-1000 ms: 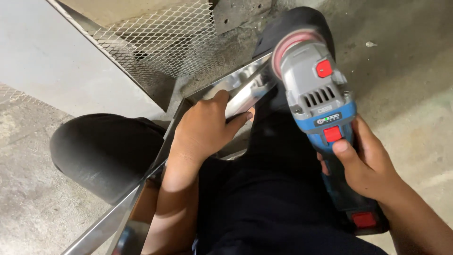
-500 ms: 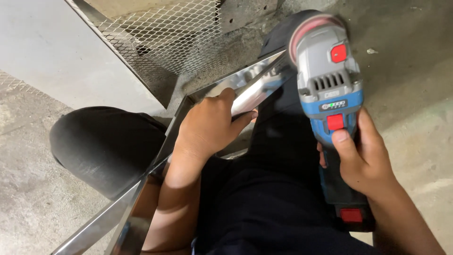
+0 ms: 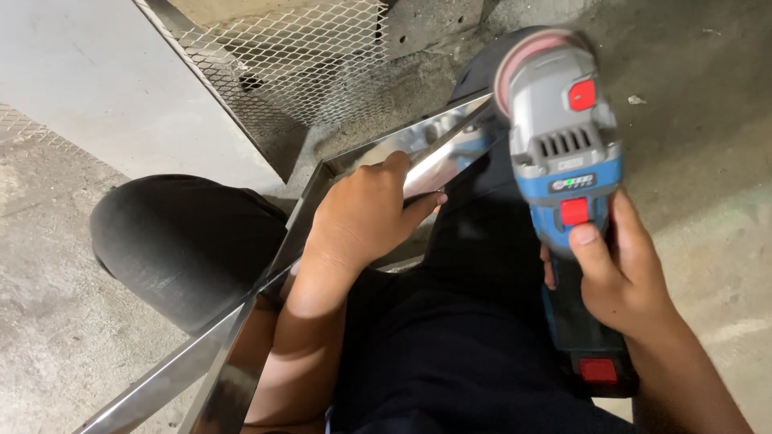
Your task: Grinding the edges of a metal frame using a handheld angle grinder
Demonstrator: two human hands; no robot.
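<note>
Far left: bare concrete floor [image 3: 48,337]; above it a pale flat panel [image 3: 96,88] with expanded-metal mesh [image 3: 297,56] beside it.

Polished stainless angle frame [image 3: 241,354] is run from bottom left up to a mitred corner near centre, laid across the dark-trousered knee [image 3: 185,241]. Its position against the leg is unchanged across the frames.

Left hand [image 3: 366,213] is clamped over the frame just below the corner, fingers curled round the edge, thumb along the shiny face. Same grip as a second ago; the workpiece is kept steadied.

Cordless angle grinder [image 3: 567,161], grey and blue with red switches, is gripped by the right hand [image 3: 619,273], fingers wrapped round the body, thumb resting at the lower red switch. Since the earlier frames the tool has been shifted right and slightly up. The flap disc [image 3: 523,60] is blurred, so probably spinning; it is held just beside the frame's upper end, and contact cannot be confirmed.
</note>
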